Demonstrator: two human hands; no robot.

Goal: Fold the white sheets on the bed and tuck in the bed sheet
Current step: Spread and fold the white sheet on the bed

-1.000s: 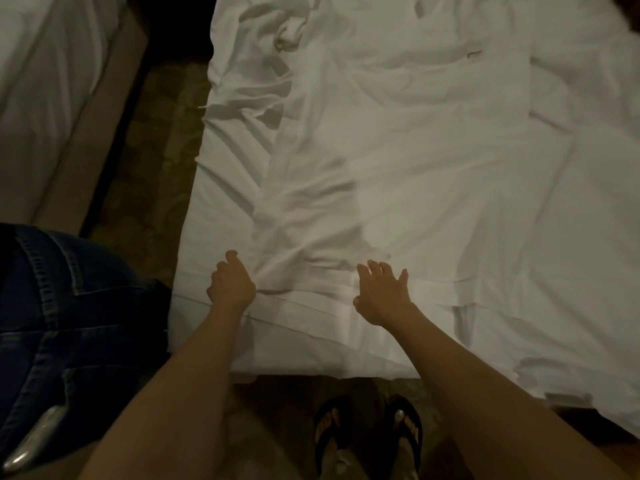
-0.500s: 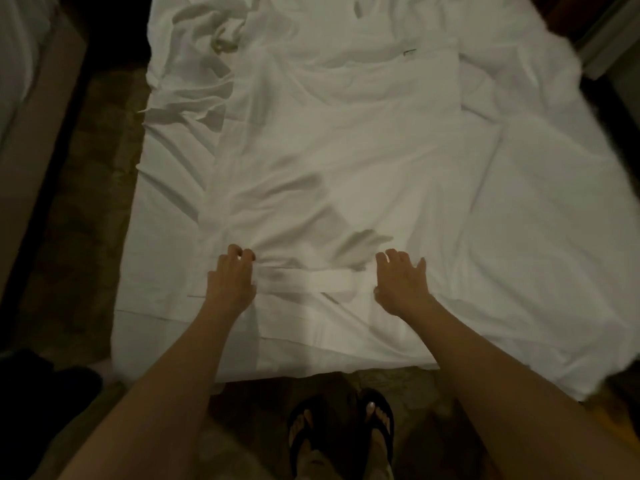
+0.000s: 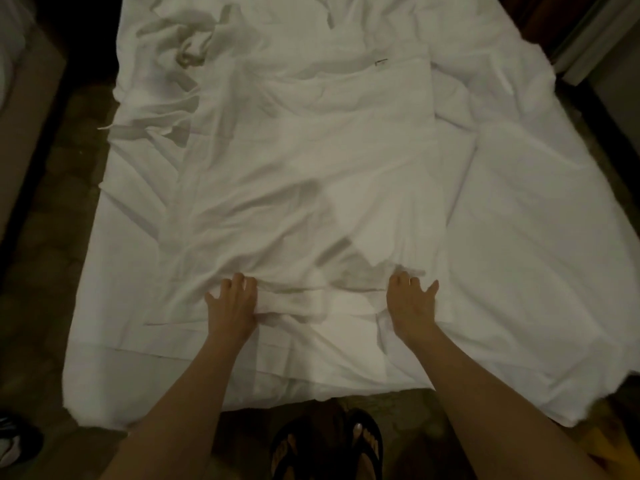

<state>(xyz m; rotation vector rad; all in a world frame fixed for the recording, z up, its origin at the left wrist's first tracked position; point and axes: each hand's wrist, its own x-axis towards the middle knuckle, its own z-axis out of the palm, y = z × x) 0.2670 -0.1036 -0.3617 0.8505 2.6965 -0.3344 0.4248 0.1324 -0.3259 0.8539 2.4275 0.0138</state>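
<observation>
A white folded sheet (image 3: 332, 161) lies lengthwise down the middle of the bed, on top of the wrinkled white bed sheet (image 3: 540, 258). My left hand (image 3: 232, 303) and my right hand (image 3: 410, 299) are on the folded sheet's near end, about a forearm's length apart. The left hand's fingers curl into the cloth and grip it. My right hand holds the cloth too, with its little finger spread out and its thumb hidden under the fabric. A bunched band of cloth (image 3: 294, 303) runs between the hands.
The bed's foot edge (image 3: 311, 393) is just in front of my sandalled feet (image 3: 346, 445). Dark tiled floor (image 3: 59, 237) runs along the left side, with another bed frame (image 3: 24, 109) beyond it. A shoe (image 3: 10, 445) sits at the lower left. Furniture (image 3: 595, 39) stands at the upper right.
Both hands slid farther up the bed and went from lying flat to gathering cloth, which now bunches between them. The view shifted right, and the person in jeans at left is out of frame.
</observation>
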